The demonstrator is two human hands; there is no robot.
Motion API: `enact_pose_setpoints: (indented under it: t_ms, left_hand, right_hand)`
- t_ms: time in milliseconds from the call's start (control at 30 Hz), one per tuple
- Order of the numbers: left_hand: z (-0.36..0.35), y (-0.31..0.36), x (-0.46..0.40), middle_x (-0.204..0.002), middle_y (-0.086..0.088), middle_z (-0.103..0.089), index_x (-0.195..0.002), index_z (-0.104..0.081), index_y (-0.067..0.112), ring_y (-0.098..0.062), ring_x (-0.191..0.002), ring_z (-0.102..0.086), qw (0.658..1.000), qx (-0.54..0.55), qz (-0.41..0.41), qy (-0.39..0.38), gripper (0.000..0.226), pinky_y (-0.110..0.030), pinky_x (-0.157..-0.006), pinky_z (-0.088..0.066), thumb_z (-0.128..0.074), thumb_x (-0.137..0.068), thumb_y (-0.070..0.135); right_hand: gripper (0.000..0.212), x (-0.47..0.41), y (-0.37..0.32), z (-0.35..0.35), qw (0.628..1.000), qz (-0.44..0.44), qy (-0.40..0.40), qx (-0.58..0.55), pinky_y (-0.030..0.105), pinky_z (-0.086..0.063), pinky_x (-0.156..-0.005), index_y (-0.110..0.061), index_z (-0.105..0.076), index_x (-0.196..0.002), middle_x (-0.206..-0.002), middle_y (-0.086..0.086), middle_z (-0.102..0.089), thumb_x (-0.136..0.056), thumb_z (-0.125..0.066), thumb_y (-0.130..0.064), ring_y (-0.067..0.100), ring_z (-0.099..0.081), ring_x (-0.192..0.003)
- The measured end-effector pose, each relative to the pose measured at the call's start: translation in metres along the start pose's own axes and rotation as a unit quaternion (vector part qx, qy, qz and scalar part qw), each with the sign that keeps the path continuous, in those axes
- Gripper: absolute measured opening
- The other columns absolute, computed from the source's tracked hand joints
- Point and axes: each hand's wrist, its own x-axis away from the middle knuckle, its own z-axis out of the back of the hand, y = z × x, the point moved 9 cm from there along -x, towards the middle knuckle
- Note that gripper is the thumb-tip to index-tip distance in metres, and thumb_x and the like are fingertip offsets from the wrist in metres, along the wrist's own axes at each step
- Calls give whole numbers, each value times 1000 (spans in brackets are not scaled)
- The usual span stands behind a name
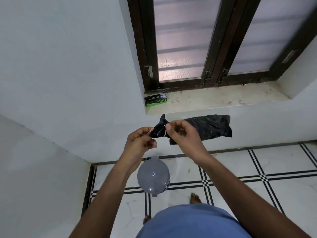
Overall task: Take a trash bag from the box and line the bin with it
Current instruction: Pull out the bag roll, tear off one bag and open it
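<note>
Both bare forearms reach forward and up from the bottom of the view, converging at chest height, wrists slightly bent inward. The left hand (139, 140) is curled, its thumb and fingertips pinched closed on the gathered end of a crumpled black plastic trash bag (207, 128). The right hand (182, 134), just beside it, pinches the same bunched neck between thumb and forefinger, the other fingers folded loosely, so the two hands nearly touch.

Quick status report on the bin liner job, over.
Left hand and right hand both gripping folded black bag, working its tie. Bin below, lid shut, unlined. Nothing blocking.
</note>
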Motion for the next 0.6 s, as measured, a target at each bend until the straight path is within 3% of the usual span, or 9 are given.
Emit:
enact_pose_setpoints:
  t_ms: [67,133,233,367,500,600]
  left_hand:
    - [0,0,0,-102,-18,-76,-111,-78,3,-22,-67,-60,1000,0,1,-6,29,-34,-78,-57,-54,-98,-8]
    - [0,0,0,-99,-18,-73,-111,-81,5,-22,-68,-60,1000,0,3,-15,31,-34,-77,-57,-57,-92,-2]
    - [2,1,1,-100,-17,-74,-110,-80,4,-23,-68,-60,1000,5,3,-14,34,-33,-73,-55,-57,-86,3]
    - [14,6,2,-106,-13,-76,-107,-71,7,-21,-72,-60,999,-21,-17,22,14,-33,-72,-54,-60,-110,14]
    - [32,12,2,-92,-2,-71,-97,-65,13,-20,-68,-59,996,-13,-32,88,20,-31,-63,-53,-54,-113,13]
    - [42,20,3,-88,-1,-69,-96,-66,13,-20,-64,-56,993,-35,-39,109,20,-33,-60,-51,-56,-112,17]
  right_hand:
    - [27,-1,-4,-6,999,34,-37,10,30,-56,-68,-22,-79,-113,-92,1,-73,-98,-82,-43,13,-63,-76]
    - [19,-1,-7,-14,995,62,-67,46,26,-54,-68,-22,-81,-107,-87,-7,-72,-96,-88,-35,11,-64,-74]
    - [10,-3,-11,-11,994,82,-40,52,29,-62,-73,-16,-83,-95,-82,-7,-80,-97,-87,-25,13,-74,-74]
    - [12,-7,-11,3,995,75,1,69,21,-43,-55,-25,-83,-88,-61,-16,-69,-99,-84,-28,5,-55,-48]
    - [13,-8,-13,19,990,90,56,90,22,-50,-65,-29,-81,-86,-72,-19,-75,-99,-84,-32,7,-63,-62]
    - [15,-10,-12,23,992,77,60,75,28,-55,-72,-27,-82,-89,-83,-8,-80,-101,-82,-37,15,-70,-71]
